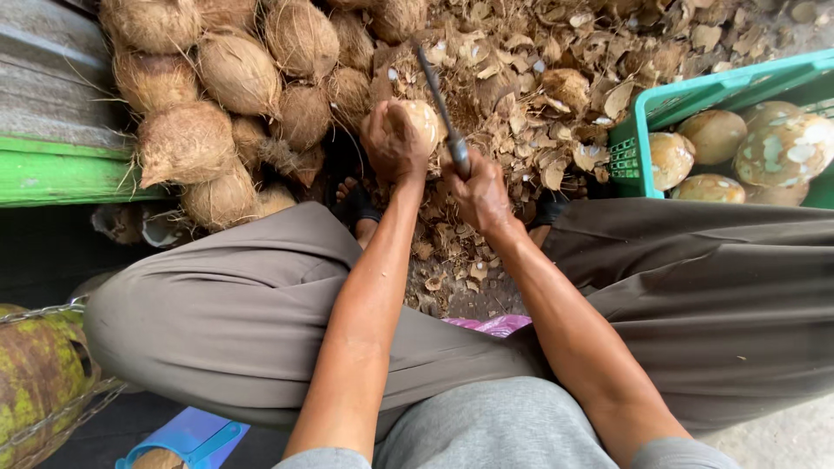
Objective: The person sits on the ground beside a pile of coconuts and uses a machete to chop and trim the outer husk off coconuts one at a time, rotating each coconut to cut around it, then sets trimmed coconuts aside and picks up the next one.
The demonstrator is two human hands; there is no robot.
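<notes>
Two bare hands meet over a floor thick with dry brown husk chips [556, 104]. The left hand [393, 143] wraps its fingers around a partly peeled coconut [420, 120], pale and smooth where the shell shows, held between the knees. The right hand [478, 195] is clenched around the handle of a dark metal blade [439, 100], which slants up and away across the coconut. To the left lies a heap of hairy, fibrous unpeeled coconuts [234, 78]. To the right, a green plastic crate [686, 100] holds peeled, mottled tan coconuts [747, 143].
</notes>
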